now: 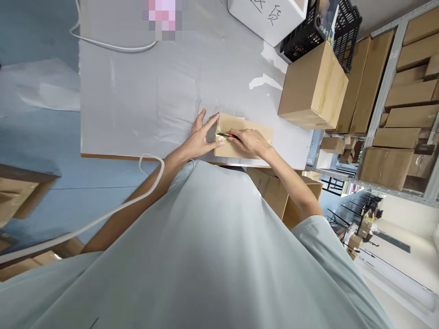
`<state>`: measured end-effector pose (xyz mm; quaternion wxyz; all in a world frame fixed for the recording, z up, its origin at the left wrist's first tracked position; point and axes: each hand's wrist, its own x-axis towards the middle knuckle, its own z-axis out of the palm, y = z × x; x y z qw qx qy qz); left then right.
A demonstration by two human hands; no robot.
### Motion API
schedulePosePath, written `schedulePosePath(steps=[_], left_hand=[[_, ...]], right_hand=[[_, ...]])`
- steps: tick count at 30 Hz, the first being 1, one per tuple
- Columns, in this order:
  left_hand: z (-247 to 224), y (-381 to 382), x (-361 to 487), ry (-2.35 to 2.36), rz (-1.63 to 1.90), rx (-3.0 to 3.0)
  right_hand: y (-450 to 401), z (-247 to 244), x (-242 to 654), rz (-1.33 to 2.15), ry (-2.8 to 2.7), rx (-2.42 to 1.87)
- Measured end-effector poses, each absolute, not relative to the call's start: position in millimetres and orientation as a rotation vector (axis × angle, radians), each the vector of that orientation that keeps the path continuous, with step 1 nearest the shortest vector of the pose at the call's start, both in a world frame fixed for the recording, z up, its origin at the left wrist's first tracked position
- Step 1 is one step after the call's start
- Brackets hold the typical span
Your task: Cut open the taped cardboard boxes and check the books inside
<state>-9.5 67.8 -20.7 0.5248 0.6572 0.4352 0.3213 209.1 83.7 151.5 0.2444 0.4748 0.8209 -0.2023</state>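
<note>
A small cardboard box (228, 150) lies flat near the table's front edge, with shiny clear tape at its left end and a bit at its right end. In my right hand (252, 141) is a box cutter (229, 135), black with a red part; its tip points left at the taped end of the box. My left hand (200, 139) rests at the box's left end, thumb and fingers spread, with the thumb on the near corner and a fingertip at the far corner. Part of the box top is hidden under my right hand.
A taller carton (302, 91) stands to the right on the grey-covered table (137, 91). Behind it are a black crate (302, 39) and a white box (264, 20) with handwriting. A white cable (113, 211) crosses my left arm. Shelves of cartons (387, 167) line the right side.
</note>
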Motion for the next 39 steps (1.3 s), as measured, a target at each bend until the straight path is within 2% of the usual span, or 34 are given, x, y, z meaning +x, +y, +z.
schedulePosePath(steps=[12, 21, 32, 39], left_hand=[[-14, 69, -8, 1.013, 0.737, 1.58], [-8, 70, -12, 1.037, 0.667, 1.565], [-1, 67, -14, 1.098, 0.662, 1.488], [-5, 63, -7, 1.212, 0.682, 1.424]], right_hand=[[88, 177, 183, -0.368, 2.094, 1.245], [86, 161, 157, -0.293, 2.084, 1.21], [71, 190, 277, -0.26, 1.881, 1.291], [76, 179, 299, -0.336, 1.99, 1.272]])
